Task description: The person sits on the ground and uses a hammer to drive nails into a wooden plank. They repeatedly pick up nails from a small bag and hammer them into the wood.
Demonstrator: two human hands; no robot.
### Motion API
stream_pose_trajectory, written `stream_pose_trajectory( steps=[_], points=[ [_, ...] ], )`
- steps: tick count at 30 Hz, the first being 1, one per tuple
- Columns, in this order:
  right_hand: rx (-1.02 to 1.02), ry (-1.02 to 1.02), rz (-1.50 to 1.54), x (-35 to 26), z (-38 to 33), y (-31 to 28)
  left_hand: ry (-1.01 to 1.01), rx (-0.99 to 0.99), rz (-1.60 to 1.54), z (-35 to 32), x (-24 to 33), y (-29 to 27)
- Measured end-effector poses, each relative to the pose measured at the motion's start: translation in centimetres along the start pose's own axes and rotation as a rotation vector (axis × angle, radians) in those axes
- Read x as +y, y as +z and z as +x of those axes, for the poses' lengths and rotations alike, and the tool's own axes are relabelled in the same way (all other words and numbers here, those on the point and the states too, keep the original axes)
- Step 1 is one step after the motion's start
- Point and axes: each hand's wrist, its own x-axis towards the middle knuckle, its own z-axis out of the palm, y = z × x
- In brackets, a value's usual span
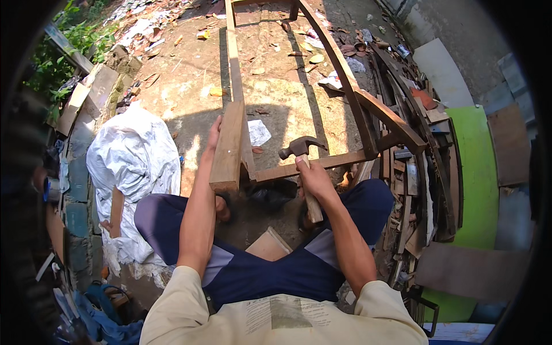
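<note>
My right hand [315,179] is closed round the wooden handle of a claw hammer [300,147], gripping it just under the rusty head. The head is raised over the near crossbar [313,166] of a wooden frame [343,72], and the handle slants down toward my right knee. On the other side, my left hand [215,132] grips a thick wooden block [228,150] along its left face; part of the hand is hidden behind the wood. This block stands against the frame's left rail, at the near corner.
A crumpled white sack [135,152] lies to my left by a low block wall [77,215]. Scrap wood [405,213] is heaped on the right beside a green panel [474,172]. Dry leaves and litter dot the ground; a small board [269,244] lies between my legs.
</note>
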Motion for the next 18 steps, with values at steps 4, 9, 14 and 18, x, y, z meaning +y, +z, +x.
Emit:
stream_pose_trajectory(
  steps=[4, 9, 14, 18],
  points=[
    [-0.014, -0.046, 0.009, -0.1, -0.1, 0.2, 0.155, 0.047, 0.053, 2.6, 2.1, -5.2],
    [0.001, -0.056, 0.002, -0.2, 0.4, -0.7, 0.28, 0.057, 0.134, 2.2, 2.3, -3.4],
    [-0.029, -0.045, 0.013, 0.5, 0.8, -0.7, 0.159, 0.02, 0.258, -2.3, 0.9, 0.0],
    [-0.078, -0.04, 0.025, 0.0, 0.6, 0.3, 0.073, 0.074, 0.269, -5.8, 0.7, 2.1]
  ],
)
